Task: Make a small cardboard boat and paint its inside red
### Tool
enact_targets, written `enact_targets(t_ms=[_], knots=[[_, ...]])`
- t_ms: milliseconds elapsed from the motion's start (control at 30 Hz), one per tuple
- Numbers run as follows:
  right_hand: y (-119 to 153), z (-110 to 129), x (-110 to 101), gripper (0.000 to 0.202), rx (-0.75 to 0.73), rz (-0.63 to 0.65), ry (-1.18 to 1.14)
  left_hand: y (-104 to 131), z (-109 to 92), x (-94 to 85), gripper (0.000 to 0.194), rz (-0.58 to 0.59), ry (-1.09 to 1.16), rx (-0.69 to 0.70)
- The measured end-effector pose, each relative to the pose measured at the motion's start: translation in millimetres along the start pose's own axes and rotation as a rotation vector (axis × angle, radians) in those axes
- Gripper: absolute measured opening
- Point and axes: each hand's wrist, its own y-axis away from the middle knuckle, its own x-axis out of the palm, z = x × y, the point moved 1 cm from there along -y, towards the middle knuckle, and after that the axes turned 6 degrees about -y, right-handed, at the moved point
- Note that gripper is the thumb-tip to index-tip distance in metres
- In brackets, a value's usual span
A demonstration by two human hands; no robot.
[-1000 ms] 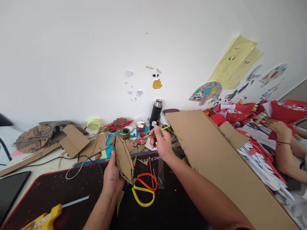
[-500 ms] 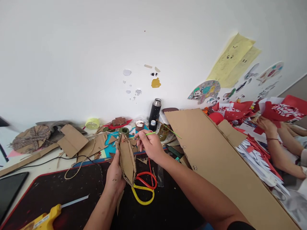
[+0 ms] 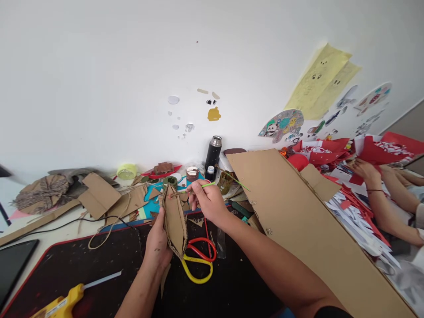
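Observation:
My left hand [image 3: 159, 245] is wrapped round the left side of a small boat-shaped cardboard piece [image 3: 175, 221] with raised corrugated edges, tilted upright above the dark mat. Between the fingers of my right hand [image 3: 207, 199] is a thin green brush [image 3: 208, 184], its tip pointing left at the top end of the cardboard piece, where a small reddish patch shows. Whether the tip touches the cardboard I cannot tell. Scissors [image 3: 198, 270] with one red and one yellow handle lie on the mat just below the cardboard.
A yellow glue gun [image 3: 62, 304] lies at the lower left. Behind the hands stand a black flask [image 3: 213, 152] and paint jars [image 3: 192, 173] among cardboard scraps. A large cardboard sheet [image 3: 308, 225] slants across the right; beyond it, another person's hands [image 3: 366, 174] are near red paper.
The whole view has shifted very slightly. Both hands keep their hold, with almost no visible movement of the brush or the cardboard piece.

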Motion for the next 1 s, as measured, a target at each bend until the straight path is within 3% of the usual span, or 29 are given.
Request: enact_targets(t_ms=[200,633,1000], knots=[[6.7,5.6,2.0,0.061,0.046,0.044,0.065,5.7,-3.6,5.8,0.042,0.023,0.027,0.012],[-3.2,0.1,1.0,0.06,-0.1,-0.013,0.138,1.1,-1.5,2.7,0.043,-0.015,0.013,-0.017],[-3.2,0.1,-0.3,0.061,-0.128,-0.005,0.127,0.9,-1.5,2.3,0.044,-0.001,-0.006,-0.023]])
